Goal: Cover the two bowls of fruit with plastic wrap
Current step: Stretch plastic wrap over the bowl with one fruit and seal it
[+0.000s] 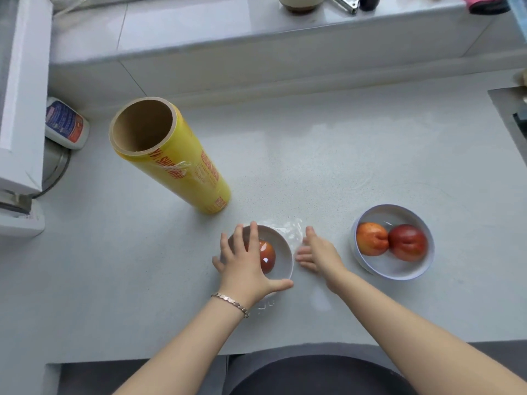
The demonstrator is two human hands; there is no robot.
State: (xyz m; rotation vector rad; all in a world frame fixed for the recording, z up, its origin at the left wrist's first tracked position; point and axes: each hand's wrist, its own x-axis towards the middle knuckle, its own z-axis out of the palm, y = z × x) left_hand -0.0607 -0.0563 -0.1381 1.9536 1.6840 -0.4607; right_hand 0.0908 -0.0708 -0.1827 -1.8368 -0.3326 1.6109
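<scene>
A small white bowl (282, 252) holding a red fruit (268, 256) sits near the counter's front, with clear plastic wrap (291, 229) stretched over it and bunched at its far right rim. My left hand (242, 260) lies flat with spread fingers on the wrapped top, thumb along the near rim. Just right of the bowl, my right hand (319, 252) presses straight fingers against the wrap at the bowl's side. A second white bowl (399, 269) with two red-orange fruits (390, 242) stands further right. Its top shows a glint that may be wrap.
A big yellow roll of plastic wrap (171, 155) stands upright left of the bowls, a loose flap on its side. A white bottle (65, 124) and a white appliance (20, 109) sit at far left. A raised ledge (256, 38) runs behind; a sink edge (510, 115) is right.
</scene>
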